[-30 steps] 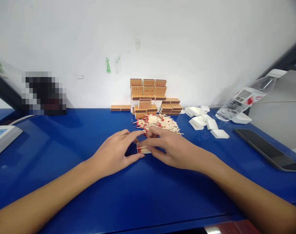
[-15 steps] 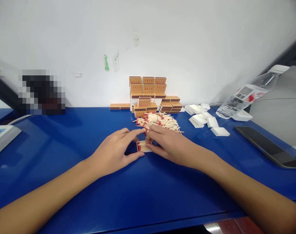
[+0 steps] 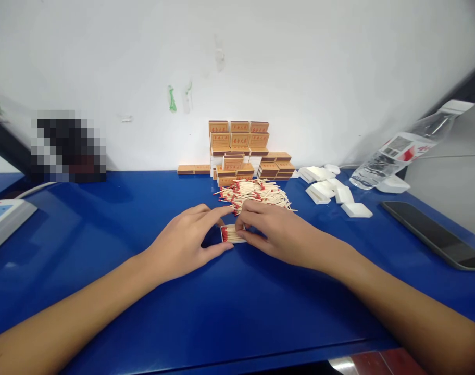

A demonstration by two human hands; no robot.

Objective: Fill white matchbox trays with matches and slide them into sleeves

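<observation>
A small white matchbox tray [image 3: 232,234] filled with red-tipped matches lies on the blue table [image 3: 104,245]. My left hand [image 3: 183,244] clasps its left end between thumb and forefinger. My right hand [image 3: 274,230] pinches its right end, fingers curled over the matches. Just behind the hands lies a loose heap of matches [image 3: 257,191]. Further back, against the wall, stand stacked orange matchboxes [image 3: 239,148].
Several empty white trays [image 3: 331,190] lie at the right rear. A tilted water bottle [image 3: 397,156] and a dark phone [image 3: 436,237] are at the far right. A white power strip [image 3: 3,221] sits at the left edge. Two flat matchboxes [image 3: 192,169] lie by the wall.
My right hand's fingers have drawn in from lying flat over the tray to a pinch at its right end. The left hand has stayed put.
</observation>
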